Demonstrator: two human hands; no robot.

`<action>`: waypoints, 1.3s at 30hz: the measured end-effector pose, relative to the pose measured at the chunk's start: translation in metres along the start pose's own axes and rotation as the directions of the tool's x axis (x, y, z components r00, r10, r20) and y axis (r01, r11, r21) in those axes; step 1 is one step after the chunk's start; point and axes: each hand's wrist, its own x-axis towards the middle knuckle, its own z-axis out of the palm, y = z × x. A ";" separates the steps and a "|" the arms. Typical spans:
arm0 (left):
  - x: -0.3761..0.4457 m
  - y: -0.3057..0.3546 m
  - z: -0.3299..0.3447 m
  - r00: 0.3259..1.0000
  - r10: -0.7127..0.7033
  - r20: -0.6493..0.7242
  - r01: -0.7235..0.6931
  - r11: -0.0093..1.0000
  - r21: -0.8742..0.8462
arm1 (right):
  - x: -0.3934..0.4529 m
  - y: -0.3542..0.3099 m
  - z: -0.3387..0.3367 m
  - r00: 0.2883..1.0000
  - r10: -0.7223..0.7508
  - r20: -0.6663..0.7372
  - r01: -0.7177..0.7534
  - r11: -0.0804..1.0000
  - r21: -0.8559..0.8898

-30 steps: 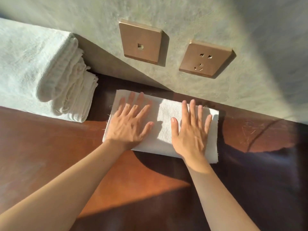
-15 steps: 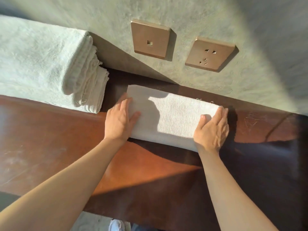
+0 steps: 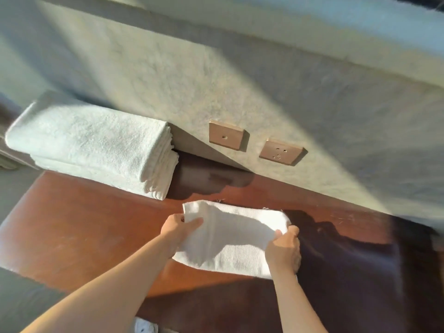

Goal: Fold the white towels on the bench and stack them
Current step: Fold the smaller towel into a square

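Hands, left point(image 3: 179, 230) and right point(image 3: 283, 252), each grip an end of the folded towel point(image 3: 230, 239); no writing legible.

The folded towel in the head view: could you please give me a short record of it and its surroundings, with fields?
item held: folded white towel, sagging a little between the hands
left hand: grips the towel's left end, thumb on top
right hand: grips the towel's right end
surface: reddish-brown bench, partly sunlit
stack: folded white towels at the bench's far left, against the wall
wall: two tan plates, a switch plate and a socket plate
task stage: this towel not yet on the stack
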 end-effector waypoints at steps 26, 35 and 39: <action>0.108 0.132 -0.438 0.809 0.550 -0.209 -0.454 0.810 0.372 | -0.127 -0.360 0.069 0.946 -0.314 -0.085 0.324 0.928 0.183; 0.114 0.109 -0.419 0.780 0.573 -0.254 -0.401 0.768 0.499 | -0.145 -0.363 0.092 0.862 -0.388 -0.326 0.353 0.921 -0.163; 0.086 0.107 -0.382 0.489 0.872 -0.023 -0.636 0.375 0.674 | -0.166 -0.396 0.116 0.701 -0.700 -0.136 0.654 0.707 -0.268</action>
